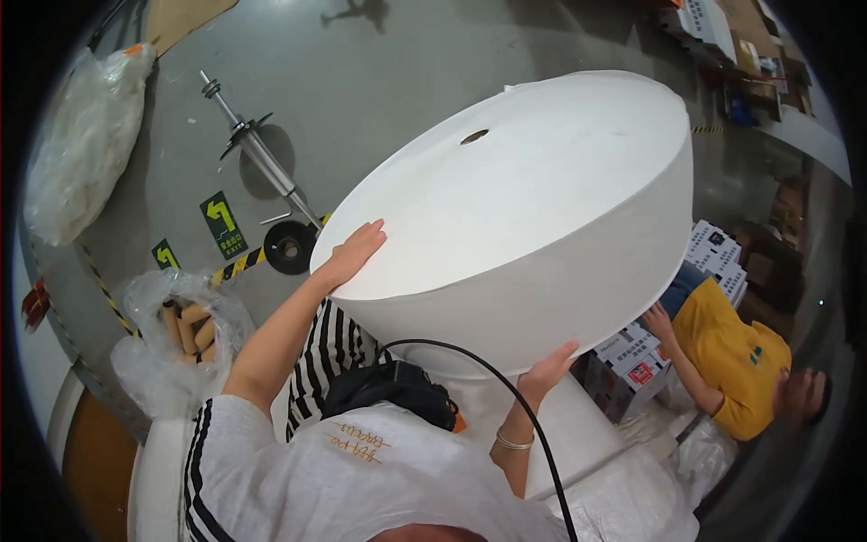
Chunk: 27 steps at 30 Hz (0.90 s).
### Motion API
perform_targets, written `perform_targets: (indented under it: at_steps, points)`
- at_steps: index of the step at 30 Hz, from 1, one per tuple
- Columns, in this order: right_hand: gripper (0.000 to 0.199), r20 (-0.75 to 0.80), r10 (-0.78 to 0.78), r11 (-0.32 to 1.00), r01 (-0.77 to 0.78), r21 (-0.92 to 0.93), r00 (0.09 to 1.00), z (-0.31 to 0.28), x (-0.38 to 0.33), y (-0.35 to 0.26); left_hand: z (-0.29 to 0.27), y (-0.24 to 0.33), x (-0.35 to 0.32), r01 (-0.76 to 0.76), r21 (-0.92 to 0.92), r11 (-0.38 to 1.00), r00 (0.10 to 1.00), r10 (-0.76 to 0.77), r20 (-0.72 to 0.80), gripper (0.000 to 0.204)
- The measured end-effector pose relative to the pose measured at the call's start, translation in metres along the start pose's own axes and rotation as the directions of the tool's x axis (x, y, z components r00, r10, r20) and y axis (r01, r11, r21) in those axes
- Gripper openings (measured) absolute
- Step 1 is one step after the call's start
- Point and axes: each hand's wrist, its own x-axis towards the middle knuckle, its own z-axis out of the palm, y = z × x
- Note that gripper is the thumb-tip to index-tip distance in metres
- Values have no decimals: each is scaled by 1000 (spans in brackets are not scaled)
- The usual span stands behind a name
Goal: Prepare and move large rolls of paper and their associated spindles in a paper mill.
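A big white roll is tilted in front of me. A small round core hole shows in its wide flat face. My left hand lies flat on that face at the near left edge, fingers stretched and held together. Against the lower rim, on the near side, my right hand holds the roll, thumb showing; its other fingers are partly hidden. A black cable curves in front of my right forearm.
On the floor lie a metal shaft and a black ring-shaped disc. A clear bag of cardboard tubes stands at left. At right, a person in a yellow shirt is beside printed boxes. Plastic-wrapped goods are far left.
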Motion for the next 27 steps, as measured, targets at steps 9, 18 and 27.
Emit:
perform_targets:
  at_steps: [9,18,27]
  points:
    - [50,-13,82,985,-80,151,997,-1,7,-10,23,-15,-3,-51,-64,997,998,50,-28,57]
    - [52,17,79,997,-79,2,997,-32,51,-15,100,-37,-8,-153,-188,970,970,111,-218,52]
    - [53,250,17,1000,-16,-9,968,-96,138,-3,240,-35,-2,-206,-311,928,844,8,-536,43]
